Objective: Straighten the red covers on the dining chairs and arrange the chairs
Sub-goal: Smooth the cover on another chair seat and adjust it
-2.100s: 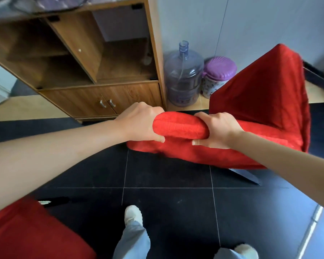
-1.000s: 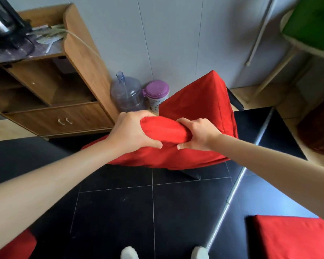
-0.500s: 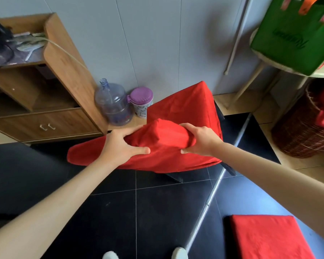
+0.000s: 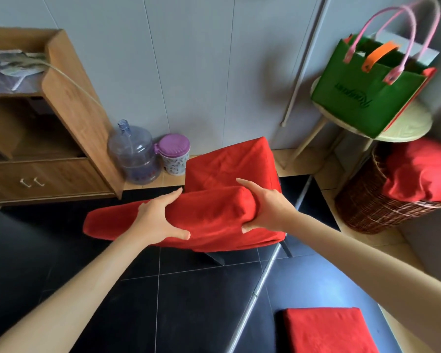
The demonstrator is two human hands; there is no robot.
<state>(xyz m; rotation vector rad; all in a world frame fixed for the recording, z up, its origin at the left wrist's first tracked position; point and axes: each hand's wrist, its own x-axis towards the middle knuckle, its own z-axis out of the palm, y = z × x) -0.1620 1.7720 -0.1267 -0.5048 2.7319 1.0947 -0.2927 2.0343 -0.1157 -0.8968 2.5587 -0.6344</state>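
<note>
A dining chair in a red cover (image 4: 214,217) stands on the dark tiles ahead of me, its seat (image 4: 229,161) towards the wall. My left hand (image 4: 158,217) clasps the covered top of the chair back, fingers over the far side and thumb on the near side. My right hand (image 4: 265,207) holds the right end of the same back, with its thumb tucked underneath. A loose flap of the cover sticks out to the left. The red seat of a second chair (image 4: 326,329) shows at the bottom right.
A wooden cabinet (image 4: 69,110) stands at the left. A water bottle (image 4: 134,154) and a purple-lidded tub (image 4: 175,154) sit by the wall. At the right are a green bag (image 4: 367,90) on a round stool (image 4: 405,128) and a wicker basket (image 4: 367,205) holding red cloth (image 4: 423,171).
The chair has swung round to the right with both hands on its back. The fingers of both hands have straightened from a tight curl, and my view has risen and turned right.
</note>
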